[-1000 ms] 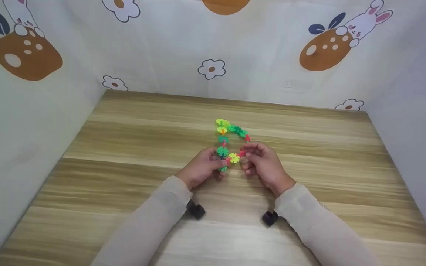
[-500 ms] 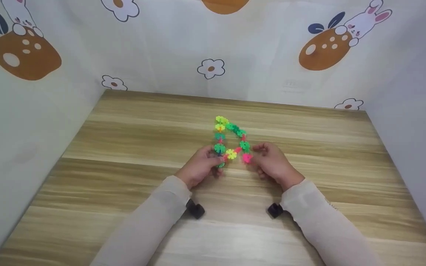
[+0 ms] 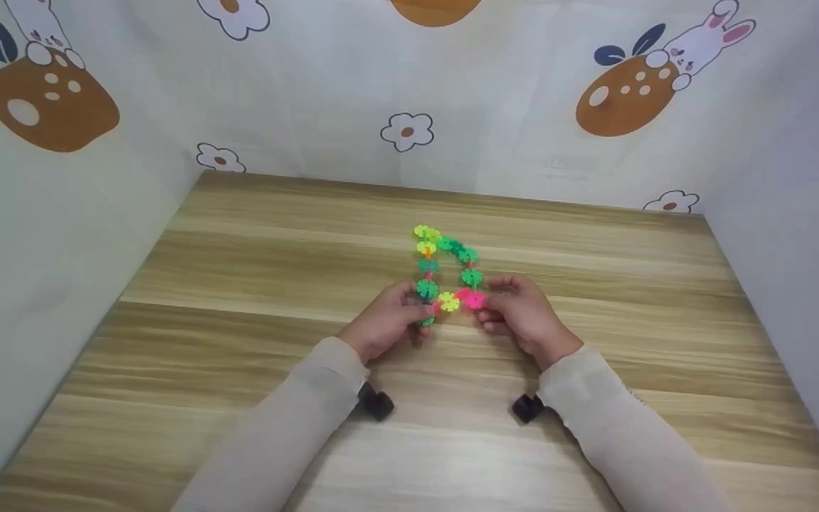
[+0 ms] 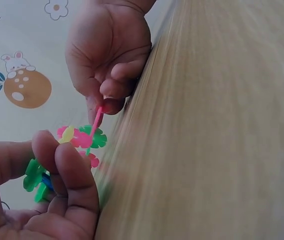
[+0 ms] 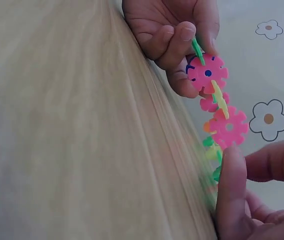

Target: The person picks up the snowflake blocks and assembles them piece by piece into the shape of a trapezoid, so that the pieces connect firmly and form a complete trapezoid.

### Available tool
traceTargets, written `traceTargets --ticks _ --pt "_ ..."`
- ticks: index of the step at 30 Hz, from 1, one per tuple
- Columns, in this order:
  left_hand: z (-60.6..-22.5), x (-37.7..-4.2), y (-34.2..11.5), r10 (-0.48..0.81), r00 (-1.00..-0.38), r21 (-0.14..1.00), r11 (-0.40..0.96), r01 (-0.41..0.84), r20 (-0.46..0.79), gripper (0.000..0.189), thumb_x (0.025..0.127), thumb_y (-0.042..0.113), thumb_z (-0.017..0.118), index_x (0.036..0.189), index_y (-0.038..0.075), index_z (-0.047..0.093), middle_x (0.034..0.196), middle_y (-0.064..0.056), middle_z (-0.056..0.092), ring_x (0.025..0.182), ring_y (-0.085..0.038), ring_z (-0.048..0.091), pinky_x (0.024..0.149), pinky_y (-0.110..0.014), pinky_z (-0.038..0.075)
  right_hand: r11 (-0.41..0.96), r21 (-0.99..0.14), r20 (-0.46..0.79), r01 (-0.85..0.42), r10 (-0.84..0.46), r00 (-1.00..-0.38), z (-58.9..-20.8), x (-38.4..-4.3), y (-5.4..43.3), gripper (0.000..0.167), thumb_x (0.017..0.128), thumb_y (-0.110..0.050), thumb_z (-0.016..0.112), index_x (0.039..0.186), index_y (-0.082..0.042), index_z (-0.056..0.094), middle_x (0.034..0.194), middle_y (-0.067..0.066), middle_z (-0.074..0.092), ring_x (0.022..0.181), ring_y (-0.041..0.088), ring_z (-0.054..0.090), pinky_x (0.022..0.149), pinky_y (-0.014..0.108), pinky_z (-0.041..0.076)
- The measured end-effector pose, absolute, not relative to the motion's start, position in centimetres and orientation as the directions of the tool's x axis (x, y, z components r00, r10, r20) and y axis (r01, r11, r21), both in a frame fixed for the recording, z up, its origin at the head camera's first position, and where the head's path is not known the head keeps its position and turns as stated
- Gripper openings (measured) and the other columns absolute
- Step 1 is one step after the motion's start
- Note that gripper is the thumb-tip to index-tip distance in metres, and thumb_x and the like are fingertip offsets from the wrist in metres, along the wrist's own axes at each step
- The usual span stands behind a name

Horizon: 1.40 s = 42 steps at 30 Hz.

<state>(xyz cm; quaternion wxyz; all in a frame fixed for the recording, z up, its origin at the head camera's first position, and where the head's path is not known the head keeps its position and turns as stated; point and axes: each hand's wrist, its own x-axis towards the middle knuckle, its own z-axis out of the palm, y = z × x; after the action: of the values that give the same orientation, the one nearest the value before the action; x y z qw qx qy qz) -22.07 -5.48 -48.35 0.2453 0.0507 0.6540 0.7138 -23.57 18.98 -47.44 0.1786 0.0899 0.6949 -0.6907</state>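
In the head view, a chain of interlocking snowflake discs (image 3: 471,277) in green, yellow and pink stands as a loop between my hands. My left hand (image 3: 389,318) pinches its lower left corner, around a green disc (image 4: 32,175) and a blue one (image 4: 47,181). At the lower right, my right hand (image 3: 525,316) pinches a pink disc (image 3: 475,299) by its edge. That disc meets the pink end of the bottom row, beside a yellow disc (image 3: 449,301). In the right wrist view, a pink disc (image 5: 229,127) sits right above my right fingertips.
The wood-grain table (image 3: 239,355) spreads around both hands. Patterned walls (image 3: 324,85) with rabbits, oranges and flowers enclose its back and sides. A black mount (image 3: 378,404) hangs under the left wrist and another black mount (image 3: 527,408) under the right.
My right hand has shifted right and taken hold of the pink disc on the right strand. That disc has come left against the bottom row's pink end. My left hand keeps its grip.
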Motion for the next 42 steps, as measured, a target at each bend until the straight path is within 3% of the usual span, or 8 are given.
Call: traceTargets --ticks 6,10,20,33,42 --pt "-48.29 -22.03 -5.56 0.439 -0.864 0.961 -0.003 -0.277 -0.248 0.018 0.102 0.003 0.061 0.118 0.004 0.052 0.081 -0.002 0.061 0.067 -0.014 0.063 0.065 -0.028 0.057 -0.109 -0.915 -0.38 0.388 -0.087 -0.921 -47.63 -23.72 19.05 0.045 0.101 0.005 0.052 0.144 0.004 0.037 0.099 0.011 0.064 0.076 0.014 0.071 0.072 0.026 0.063" --pt "-48.32 -21.99 -5.63 0.462 -0.854 0.965 0.017 -0.26 -0.238 0.018 0.103 0.004 0.062 0.118 0.005 0.053 0.082 -0.002 0.063 0.068 -0.013 0.063 0.066 -0.029 0.058 -0.147 -0.916 -0.365 0.373 -0.08 -0.928 -47.74 -23.76 19.08 0.042 0.102 0.005 0.05 0.142 0.004 0.037 0.103 0.012 0.061 0.079 0.014 0.071 0.073 0.025 0.063" --pt "-48.28 -21.86 -5.54 0.469 -0.85 0.966 0.02 -0.259 -0.238 0.017 0.102 0.004 0.061 0.117 0.005 0.053 0.082 -0.002 0.062 0.069 -0.014 0.063 0.067 -0.03 0.059 -0.191 -0.913 -0.349 0.36 -0.092 -0.933 -47.94 -23.7 19.07 0.038 0.103 0.004 0.05 0.14 0.003 0.039 0.094 0.009 0.062 0.08 0.014 0.071 0.075 0.025 0.063" --pt "-48.3 -21.76 -5.61 0.465 -0.85 0.963 0.023 -0.267 -0.247 0.02 0.101 0.004 0.064 0.118 0.006 0.053 0.084 -0.002 0.063 0.068 -0.013 0.064 0.066 -0.03 0.059 -0.194 -0.916 -0.344 0.352 -0.075 -0.936 -47.9 -23.64 18.78 0.036 0.102 0.005 0.048 0.136 0.002 0.04 0.096 0.009 0.063 0.08 0.013 0.071 0.075 0.025 0.062" --pt "-48.29 -21.87 -5.58 0.463 -0.847 0.96 0.031 -0.28 -0.262 0.018 0.102 0.003 0.062 0.117 0.006 0.053 0.085 -0.003 0.063 0.069 -0.015 0.064 0.068 -0.031 0.059 -0.183 -0.919 -0.329 0.349 -0.131 -0.935 -48.05 -23.65 18.75 0.034 0.102 0.006 0.048 0.135 0.003 0.042 0.098 0.009 0.064 0.08 0.014 0.072 0.075 0.027 0.063"
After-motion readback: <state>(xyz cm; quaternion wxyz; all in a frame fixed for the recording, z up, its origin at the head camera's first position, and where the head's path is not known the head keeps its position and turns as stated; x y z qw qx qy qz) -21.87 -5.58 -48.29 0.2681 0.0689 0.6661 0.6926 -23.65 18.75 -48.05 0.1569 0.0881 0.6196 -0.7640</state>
